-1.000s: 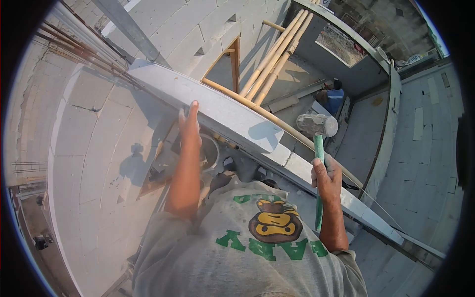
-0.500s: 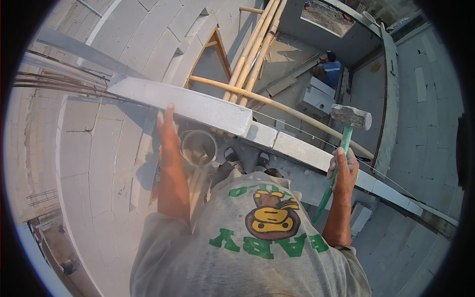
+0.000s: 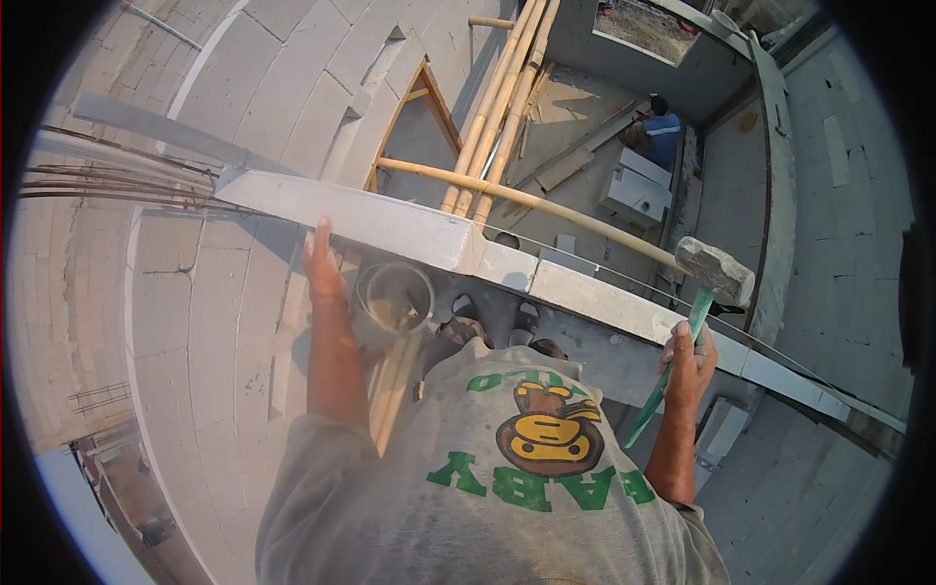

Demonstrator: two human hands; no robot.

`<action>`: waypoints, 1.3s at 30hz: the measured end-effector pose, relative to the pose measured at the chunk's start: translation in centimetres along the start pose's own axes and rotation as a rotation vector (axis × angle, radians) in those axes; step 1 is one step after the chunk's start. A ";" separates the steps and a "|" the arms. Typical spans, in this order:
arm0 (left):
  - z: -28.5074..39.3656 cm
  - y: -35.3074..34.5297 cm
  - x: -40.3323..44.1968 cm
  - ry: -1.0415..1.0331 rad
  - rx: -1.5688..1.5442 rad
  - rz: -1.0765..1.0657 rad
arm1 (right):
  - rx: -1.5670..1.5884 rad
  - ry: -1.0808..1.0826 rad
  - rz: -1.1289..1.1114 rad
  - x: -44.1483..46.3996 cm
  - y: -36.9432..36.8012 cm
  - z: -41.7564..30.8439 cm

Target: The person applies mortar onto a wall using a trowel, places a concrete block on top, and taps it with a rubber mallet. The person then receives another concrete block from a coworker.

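A long white block (image 3: 370, 216) lies on top of the wall at left centre, its right end meeting the lower row of blocks (image 3: 595, 292). My left hand (image 3: 324, 261) is raised at the near side of this block, fingers stretched upward, the fingertips at its face. In my right hand (image 3: 688, 357) is a mallet with a green handle (image 3: 700, 314) and a dusty grey head (image 3: 715, 269). The head stands up above the hand, over the right part of the wall top. The lower end of the handle slants down toward my shirt.
A bucket (image 3: 398, 296) with grey contents stands below the wall, left of my feet. Beyond the wall, bamboo poles (image 3: 502, 107) cross the room, and a person in blue (image 3: 655, 135) crouches near a white box (image 3: 636, 193). Metal bars (image 3: 117, 185) stick out at left.
The mallet has swung slightly right and its head is tilted more. My left hand sits a little lower and further left. The long block's right end appears further left; the view has also shifted slightly.
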State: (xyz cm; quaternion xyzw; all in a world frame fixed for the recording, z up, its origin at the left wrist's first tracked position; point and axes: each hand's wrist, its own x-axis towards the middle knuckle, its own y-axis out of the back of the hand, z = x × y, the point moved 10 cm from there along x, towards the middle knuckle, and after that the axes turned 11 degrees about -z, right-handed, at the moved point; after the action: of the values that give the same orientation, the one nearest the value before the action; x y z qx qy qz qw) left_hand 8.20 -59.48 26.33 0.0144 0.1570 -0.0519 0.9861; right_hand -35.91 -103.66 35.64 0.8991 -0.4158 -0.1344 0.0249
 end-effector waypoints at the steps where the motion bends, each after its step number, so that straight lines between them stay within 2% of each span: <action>1: 0.3 -0.1 -0.2 -0.001 0.001 -0.001 | -0.043 -0.007 -0.035 -0.4 -0.3 0.2; 3: 0.6 -1.1 -0.6 0.002 -0.012 -0.079 | -0.105 -0.029 -0.111 -1.3 -1.1 0.8; 6: 0.2 -0.2 -0.3 0.014 0.022 0.016 | -0.273 -0.018 -0.247 -1.7 -3.5 2.0; 7: 0.2 -0.1 -0.4 0.019 0.023 0.019 | -0.378 0.020 -0.303 -1.9 -4.7 1.8; 9: 0.6 -0.5 -0.6 0.011 0.033 -0.011 | -0.369 0.006 -0.338 -2.4 -6.5 2.1; 12: 0.4 -0.3 0.0 -0.020 0.025 -0.015 | -0.483 0.044 -0.511 -2.7 -9.8 3.0; 15: 0.6 -0.5 -0.1 -0.045 -0.004 -0.042 | -0.530 0.055 -0.648 -2.0 -13.3 1.9; 17: 0.3 -0.4 0.1 -0.051 -0.015 -0.033 | -0.481 0.098 -0.691 -1.1 -16.0 -1.2; 19: 0.0 -0.1 0.6 -0.064 -0.029 -0.017 | -0.355 0.115 -0.828 -0.4 -19.6 -4.0; 23: 0.4 0.4 0.6 -0.145 -0.069 0.053 | -0.253 0.070 -0.891 1.0 -26.2 -8.5; 26: 0.3 0.3 0.9 -0.157 -0.072 0.019 | -0.205 0.014 -0.918 1.6 -30.6 -9.8; 29: 0.9 -0.3 0.8 -0.199 -0.120 -0.030 | -0.325 0.042 -0.925 2.9 -33.7 -9.1; 30: 1.6 -0.6 0.4 -0.228 -0.144 -0.041 | -0.503 0.085 -0.934 3.7 -34.8 -7.3; 31: 1.1 -0.3 0.7 -0.230 -0.148 -0.040 | -0.682 0.132 -0.937 4.1 -35.4 -6.7; 32: -0.1 0.4 1.3 -0.197 -0.081 0.007 | -0.687 0.141 -0.937 4.3 -35.6 -6.8; 37: 1.1 0.2 0.2 -0.185 -0.064 0.043 | -0.564 -0.021 -0.925 3.6 -34.8 -6.9; 39: 0.6 0.2 0.6 -0.181 -0.076 0.021 | -0.457 0.059 -0.914 3.5 -34.7 -8.2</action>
State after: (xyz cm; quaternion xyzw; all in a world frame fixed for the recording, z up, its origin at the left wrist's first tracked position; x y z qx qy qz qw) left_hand 9.00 -59.40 26.76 -0.0260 0.0692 -0.0368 0.9966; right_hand -5.91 -84.22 37.28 0.9641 0.0606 -0.1939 0.1713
